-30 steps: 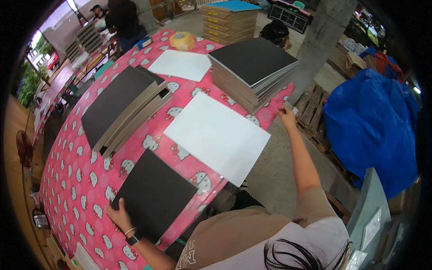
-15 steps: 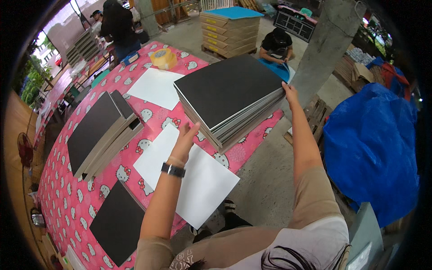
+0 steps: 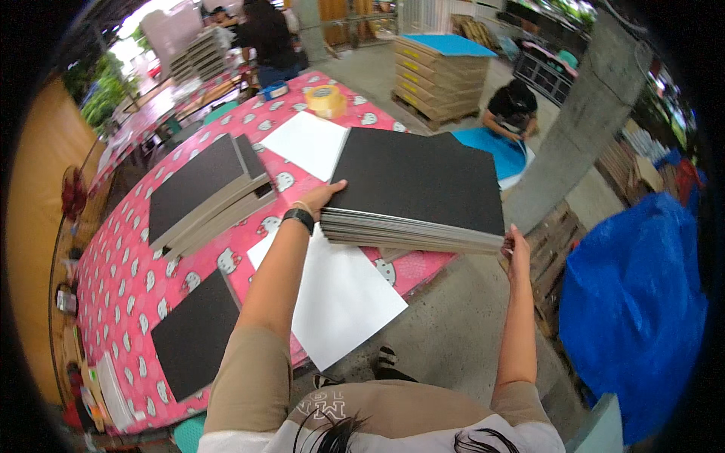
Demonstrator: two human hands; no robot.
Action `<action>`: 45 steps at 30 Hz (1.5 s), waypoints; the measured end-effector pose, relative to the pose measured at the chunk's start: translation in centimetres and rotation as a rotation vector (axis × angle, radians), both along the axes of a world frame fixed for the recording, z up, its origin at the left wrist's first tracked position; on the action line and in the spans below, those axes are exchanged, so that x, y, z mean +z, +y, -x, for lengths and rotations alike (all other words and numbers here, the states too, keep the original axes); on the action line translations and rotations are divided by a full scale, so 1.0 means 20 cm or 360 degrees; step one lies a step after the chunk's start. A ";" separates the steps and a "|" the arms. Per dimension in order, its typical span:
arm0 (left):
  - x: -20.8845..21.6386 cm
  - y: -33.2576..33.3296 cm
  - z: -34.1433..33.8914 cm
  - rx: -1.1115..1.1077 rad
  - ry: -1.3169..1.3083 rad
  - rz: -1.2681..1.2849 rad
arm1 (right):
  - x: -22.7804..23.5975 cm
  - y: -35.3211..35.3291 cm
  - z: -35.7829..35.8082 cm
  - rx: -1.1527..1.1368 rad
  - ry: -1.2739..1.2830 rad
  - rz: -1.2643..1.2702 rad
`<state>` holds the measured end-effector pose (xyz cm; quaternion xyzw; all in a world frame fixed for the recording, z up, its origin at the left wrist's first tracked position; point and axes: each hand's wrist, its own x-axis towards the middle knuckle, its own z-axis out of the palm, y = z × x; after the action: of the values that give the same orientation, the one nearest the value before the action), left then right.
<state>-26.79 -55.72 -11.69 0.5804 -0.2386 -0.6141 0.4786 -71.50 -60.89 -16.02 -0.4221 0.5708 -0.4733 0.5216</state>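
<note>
Here, thick stack of black boards (image 3: pixel 419 189) sat on pink table (image 3: pixel 136 279) edge, left hand (image 3: pixel 323 198) gripped its left edge, right hand (image 3: pixel 515 245) clamped near-right corner, white sheet (image 3: pixel 340 294) below.

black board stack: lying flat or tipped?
Flat. The stack lies level on the table, left hand and right hand at its near corners.

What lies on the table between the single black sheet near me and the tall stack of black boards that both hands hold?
In the head view, a large white sheet lies between the single black sheet and the stack of black boards, partly tucked under the stack.
</note>
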 end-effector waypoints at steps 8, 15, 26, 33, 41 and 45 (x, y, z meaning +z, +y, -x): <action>-0.21 0.17 -0.22 -0.0088 -0.0555 0.0090 | 0.16 -0.06 -0.32 0.0375 -0.0185 -0.0251; -0.04 0.57 0.09 0.0055 0.0594 0.0223 | 0.12 0.22 -0.11 0.0401 -0.0351 -0.0375; -0.05 1.71 -0.08 0.0835 0.0272 0.0758 | 0.42 0.78 -0.59 0.0552 -0.0233 -0.0081; 0.11 2.61 -0.68 0.1383 -0.0290 0.1080 | 0.34 1.14 -1.53 0.1392 -0.0596 0.0473; -0.15 3.38 -1.28 0.1408 -0.0464 0.0711 | 0.18 1.47 -2.31 0.2035 0.0395 0.0977; -0.34 3.54 -1.36 0.1628 -0.0286 0.0704 | 0.32 1.60 -2.34 0.2167 0.0451 0.1085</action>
<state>0.40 15.15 -18.48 0.5579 -0.0899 -0.1875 0.8034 -24.68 -28.97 -9.54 -0.8738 0.0696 -0.1393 0.4608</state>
